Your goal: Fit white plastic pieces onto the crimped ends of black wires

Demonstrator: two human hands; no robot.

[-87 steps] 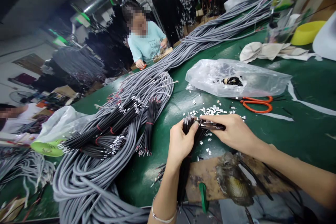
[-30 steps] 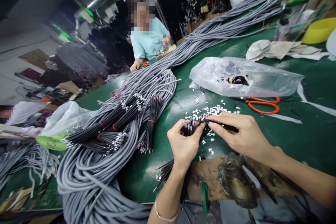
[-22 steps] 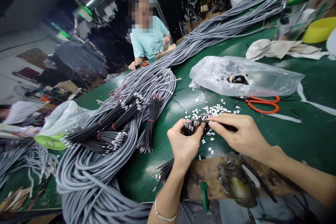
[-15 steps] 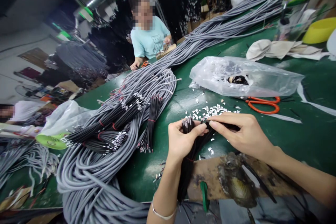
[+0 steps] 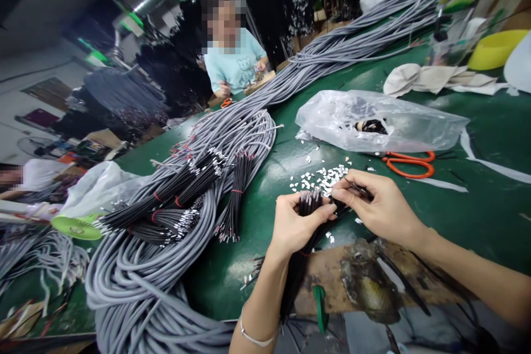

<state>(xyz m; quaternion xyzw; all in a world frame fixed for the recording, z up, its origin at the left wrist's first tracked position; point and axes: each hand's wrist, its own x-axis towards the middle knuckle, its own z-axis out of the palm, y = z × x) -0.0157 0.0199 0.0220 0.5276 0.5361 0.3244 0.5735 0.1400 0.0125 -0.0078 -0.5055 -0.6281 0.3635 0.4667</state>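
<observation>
My left hand [image 5: 301, 224]: fingers closed round a bunch of black wires [image 5: 296, 282], thumb lying across toward my right fingertips. The wires' pale ends stand up above the grip; their dark lengths run down beside my wrist, over the left end of the board [image 5: 327, 271].

My right hand [image 5: 375, 202]: thumb and fingers pinched on a slim dark tool [image 5: 360, 190], its fingertips just beside the wires. Whether they also grip a single wire, I cannot tell.

Beyond my hands: white chips [image 5: 332, 177], many, small, scattered on the green table [image 5: 244, 271]; a few more lie nearer the board.

Farther out: one clear bag [image 5: 319, 113], dark contents; scissors [image 5: 410, 165], orange-handled, beside its near edge; one pale cloth [image 5: 440, 80]; one yellow bowl [image 5: 495, 51], near the cloth.

To the left: grey cables [image 5: 136, 293], a long heap across the table; bundles [image 5: 166, 199] of black wire, red-tied, on top of them; one green disc [image 5: 77, 227], partly under pale plastic.

Near edge: a green clip [image 5: 319, 304] at the board, a stained lump [image 5: 369, 282] upon it.

Across the table: one person [image 5: 236, 66], pale blue top, both hands raised near the cables.
</observation>
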